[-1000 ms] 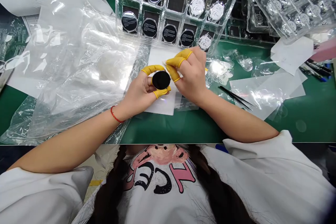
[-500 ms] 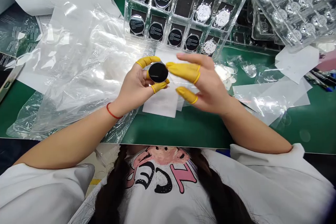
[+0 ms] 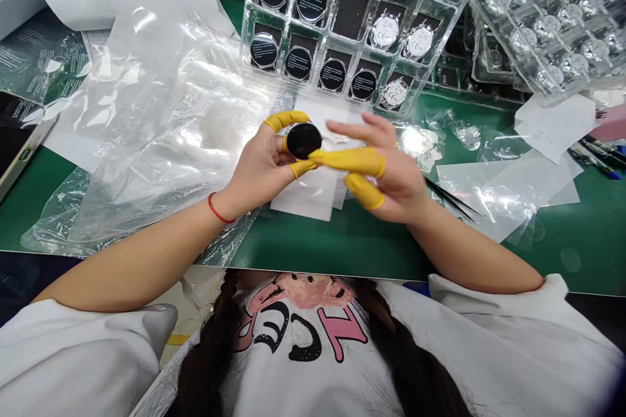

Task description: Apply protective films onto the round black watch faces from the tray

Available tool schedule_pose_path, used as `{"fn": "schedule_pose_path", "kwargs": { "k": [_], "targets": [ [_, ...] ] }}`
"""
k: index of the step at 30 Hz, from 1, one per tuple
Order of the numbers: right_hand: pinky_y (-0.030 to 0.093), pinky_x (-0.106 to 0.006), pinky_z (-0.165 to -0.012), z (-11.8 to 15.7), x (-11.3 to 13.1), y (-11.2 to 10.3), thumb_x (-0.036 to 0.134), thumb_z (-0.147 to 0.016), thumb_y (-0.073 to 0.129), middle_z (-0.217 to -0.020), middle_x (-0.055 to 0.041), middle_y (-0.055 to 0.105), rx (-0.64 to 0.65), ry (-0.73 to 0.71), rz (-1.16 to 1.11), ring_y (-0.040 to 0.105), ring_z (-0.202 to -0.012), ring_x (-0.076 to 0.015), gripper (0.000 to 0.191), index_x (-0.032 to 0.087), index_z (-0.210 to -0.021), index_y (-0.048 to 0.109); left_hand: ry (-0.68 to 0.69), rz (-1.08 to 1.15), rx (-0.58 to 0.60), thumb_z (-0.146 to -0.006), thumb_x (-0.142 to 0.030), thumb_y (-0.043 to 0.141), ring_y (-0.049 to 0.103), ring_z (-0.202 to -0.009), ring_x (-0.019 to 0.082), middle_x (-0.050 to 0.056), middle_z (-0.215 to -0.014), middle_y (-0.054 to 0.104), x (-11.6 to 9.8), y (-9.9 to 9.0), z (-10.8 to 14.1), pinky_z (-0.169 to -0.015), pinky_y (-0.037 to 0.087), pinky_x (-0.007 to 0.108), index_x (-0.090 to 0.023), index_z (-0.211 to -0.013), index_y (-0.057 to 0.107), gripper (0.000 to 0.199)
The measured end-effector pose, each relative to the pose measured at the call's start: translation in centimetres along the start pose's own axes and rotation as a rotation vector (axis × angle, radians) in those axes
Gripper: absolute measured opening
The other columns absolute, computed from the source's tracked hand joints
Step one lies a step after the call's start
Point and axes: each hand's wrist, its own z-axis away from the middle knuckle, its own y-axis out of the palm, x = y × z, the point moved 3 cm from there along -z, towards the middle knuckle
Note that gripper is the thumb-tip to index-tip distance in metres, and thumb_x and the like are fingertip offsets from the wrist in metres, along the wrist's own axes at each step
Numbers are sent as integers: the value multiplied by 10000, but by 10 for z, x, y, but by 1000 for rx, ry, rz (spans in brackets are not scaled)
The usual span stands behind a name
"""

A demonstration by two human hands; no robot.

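My left hand (image 3: pixel 259 164), with yellow finger cots and a red string at the wrist, grips a round black disc (image 3: pixel 304 141) with a thin metal edge between thumb and fingers. My right hand (image 3: pixel 386 172) is spread just to its right, also wearing yellow cots. One cot-covered fingertip reaches the disc's lower edge, but nothing is held in that hand. A white paper sheet (image 3: pixel 306 199) lies under both hands.
A clear compartment tray (image 3: pixel 337 39) of round black and silver pieces stands ahead, with a second clear tray (image 3: pixel 548 19) at upper right. A crumpled plastic bag (image 3: pixel 161 117) lies left on the green mat (image 3: pixel 342 247). Black tweezers (image 3: pixel 452 199) lie right.
My right hand has drawn back from the disc, its fingers spreading apart, with one fingertip now at the disc's lower edge. The left hand keeps the disc, tilted slightly differently.
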Motion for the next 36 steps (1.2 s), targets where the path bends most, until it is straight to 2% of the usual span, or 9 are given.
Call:
{"fn": "schedule_pose_path", "kwargs": {
  "k": [3, 6, 8, 13, 17, 22, 26, 31, 36],
  "targets": [
    [405, -546, -1147, -1, -15, -19, 442, -952, 549, -1273, -58, 676, -143, 149, -43, 548, -1330, -265, 322, 329, -1239, 641, 34, 10, -60, -718, -442, 826, 762, -872, 205, 4, -934, 717, -3, -6, -4, -833, 653, 398, -262, -1279, 434, 708],
    [466, -539, -1096, 1, -33, -24, 435, -808, 747, -1314, -90, 639, -51, 277, -114, 570, -1279, -289, 533, 273, -1295, 605, 46, 36, -97, -759, -464, 794, 740, -1042, 231, 28, -1060, 714, -5, -16, -9, -936, 628, 441, -290, -1303, 414, 686],
    [543, -505, -997, 4, -46, -22, 391, -780, 771, -1292, -97, 639, -10, 398, -219, 634, -1160, -263, 581, 247, -1310, 584, 55, 48, -106, -790, -475, 761, 713, -1120, 231, 35, -1108, 710, -6, -22, -13, -982, 611, 452, -305, -1296, 418, 634],
    [613, -390, -793, 8, -57, -13, 345, -832, 725, -1010, -23, 693, -83, 582, -505, 699, -890, -179, 410, 263, -1216, 606, 221, -9, -162, -723, -534, 808, 679, -1192, 226, -17, -1135, 700, -10, -28, -16, -1072, 562, 454, -341, -1277, 420, 704],
    [604, -347, -660, 5, -53, -6, 380, -813, 760, -778, 7, 674, -76, 669, -620, 686, -713, -159, 406, 243, -1166, 614, 272, -62, -115, -686, -503, 849, 714, -1112, 218, -37, -1155, 697, -15, -21, -11, -1056, 572, 450, -344, -1255, 434, 722],
    [614, -369, -709, 4, -56, -10, 425, -819, 749, -802, 0, 696, -38, 682, -638, 704, -728, -164, 449, 234, -1199, 606, 202, -44, -70, -706, -463, 842, 715, -1110, 244, -2, -1129, 703, -18, -16, -7, -1028, 584, 471, -294, -1251, 442, 697],
    [597, -421, -863, 3, -63, -26, 373, -818, 727, -961, -25, 721, -99, 639, -470, 702, -915, -188, 273, 236, -1050, 681, 167, -30, -65, -721, -431, 840, 673, -1182, 259, -12, -1108, 705, -14, -18, -10, -1056, 558, 492, -278, -1273, 429, 706],
    [581, -458, -825, 3, -63, -34, 308, -803, 714, -902, -18, 704, -78, 605, -308, 661, -823, -187, 108, 225, -871, 703, 124, -28, -44, -696, -382, 866, 662, -1179, 256, -23, -1094, 706, -13, -19, -12, -1101, 522, 526, -271, -1287, 409, 754],
    [557, -446, -843, -6, -48, -44, 309, -807, 749, -881, -14, 706, -133, 538, -378, 657, -845, -182, 87, 241, -818, 696, 58, -42, -53, -680, -385, 867, 702, -1106, 267, 31, -1066, 713, -11, -15, -12, -1022, 572, 516, -260, -1267, 447, 732]
  ]
}}
